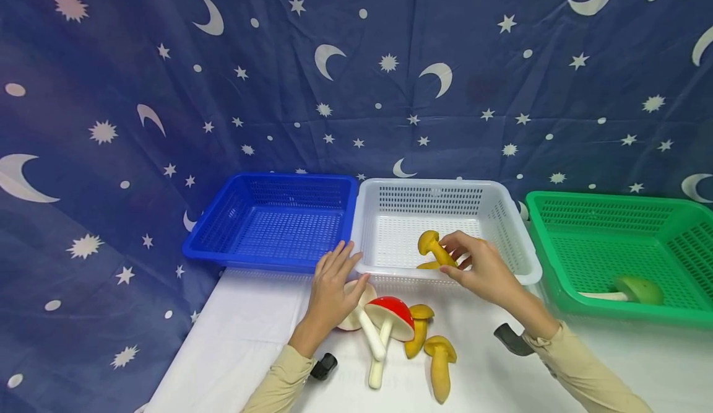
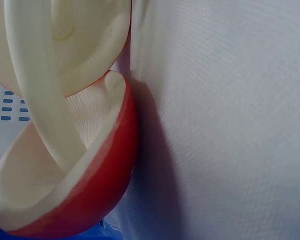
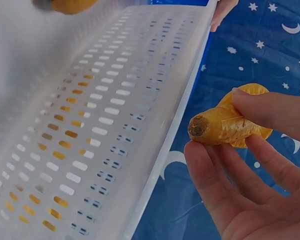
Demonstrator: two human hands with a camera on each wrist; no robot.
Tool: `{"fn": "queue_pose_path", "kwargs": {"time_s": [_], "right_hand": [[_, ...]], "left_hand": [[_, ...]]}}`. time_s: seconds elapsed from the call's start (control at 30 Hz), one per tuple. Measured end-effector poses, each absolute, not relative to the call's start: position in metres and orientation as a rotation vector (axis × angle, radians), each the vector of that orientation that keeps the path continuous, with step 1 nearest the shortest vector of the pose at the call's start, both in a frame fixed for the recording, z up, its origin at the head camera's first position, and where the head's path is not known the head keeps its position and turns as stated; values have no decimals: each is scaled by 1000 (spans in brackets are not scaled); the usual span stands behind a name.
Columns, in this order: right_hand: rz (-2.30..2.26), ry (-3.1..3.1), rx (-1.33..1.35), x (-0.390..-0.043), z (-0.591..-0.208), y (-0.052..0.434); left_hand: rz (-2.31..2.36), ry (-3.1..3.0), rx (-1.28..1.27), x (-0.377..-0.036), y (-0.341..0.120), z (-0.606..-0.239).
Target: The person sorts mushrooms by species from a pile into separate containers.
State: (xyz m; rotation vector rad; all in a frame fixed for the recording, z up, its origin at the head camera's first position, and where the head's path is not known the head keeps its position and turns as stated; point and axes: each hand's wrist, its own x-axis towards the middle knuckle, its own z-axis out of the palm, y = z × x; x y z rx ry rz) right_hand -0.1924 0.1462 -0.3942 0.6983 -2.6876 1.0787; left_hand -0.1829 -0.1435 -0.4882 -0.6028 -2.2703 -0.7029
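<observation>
My right hand (image 1: 481,270) pinches a yellow toy mushroom (image 1: 429,243) above the front part of the white basket (image 1: 447,271). In the right wrist view the thumb and fingers hold that mushroom (image 3: 230,120) outside the basket wall, its brown stem end showing. More yellow lies inside the white basket, seen partly over its rim. My left hand (image 1: 328,292) has its fingers extended at the front corners of the blue and white baskets; whether they touch is unclear. Beneath it lie a pale-gilled mushroom (image 1: 352,319), partly covered, and a red-capped mushroom (image 1: 392,314).
Two yellow mushrooms (image 1: 440,369) lie on the white tablecloth (image 1: 245,332) right of the red one. The blue basket (image 1: 223,257) stands at the left. At the right, the green basket (image 1: 607,304) contains a green-capped mushroom (image 1: 640,290). A starry blue curtain (image 1: 390,91) hangs behind.
</observation>
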Motion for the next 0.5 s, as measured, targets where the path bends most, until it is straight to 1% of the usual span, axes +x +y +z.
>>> {"fn": "queue_pose_path", "kwargs": {"time_s": [0.5], "right_hand": [[1067, -2776, 680, -226, -402, 140]], "left_hand": [[-702, -2291, -600, -183, -144, -487]]}}
